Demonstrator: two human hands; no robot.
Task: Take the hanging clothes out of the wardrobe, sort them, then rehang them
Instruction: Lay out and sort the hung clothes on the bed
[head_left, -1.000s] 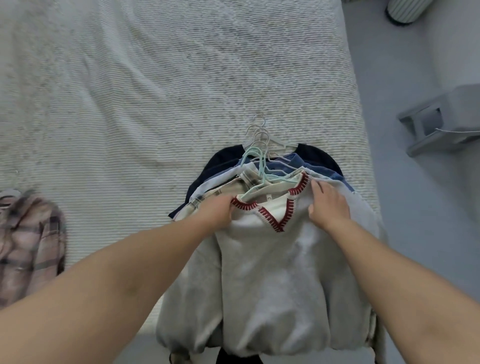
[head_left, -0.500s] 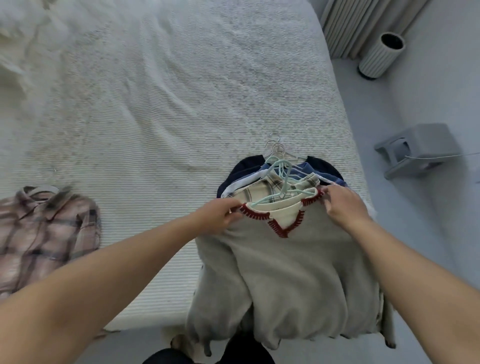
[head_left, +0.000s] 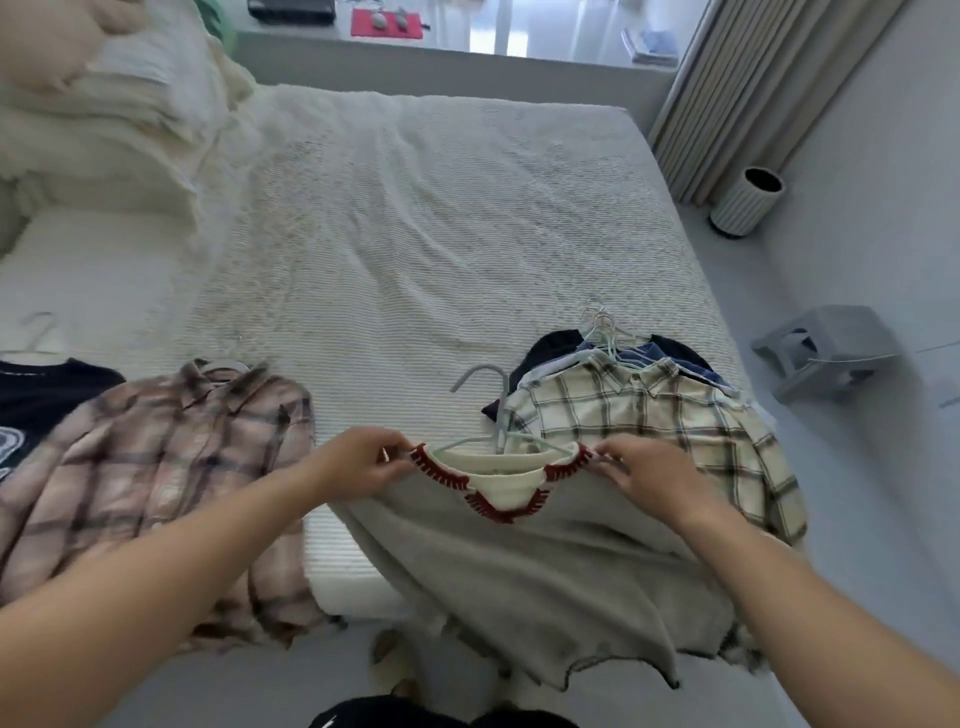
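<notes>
A grey sweater (head_left: 524, 577) with a cream collar stitched in red is held by its shoulders over the foot of a bed (head_left: 415, 249), the left hand (head_left: 358, 465) and the right hand (head_left: 641, 475) each pinching one side of the neckline, its pale hanger (head_left: 485, 402) rising between them. The knit could slide off the hanger if either pinch is loosened, and its trailing hem could catch and drag the cream plaid shirt (head_left: 654, 426) and the stacked pile beneath. The fabric is seen as soft and heavy, with a wavy lower edge.
</notes>
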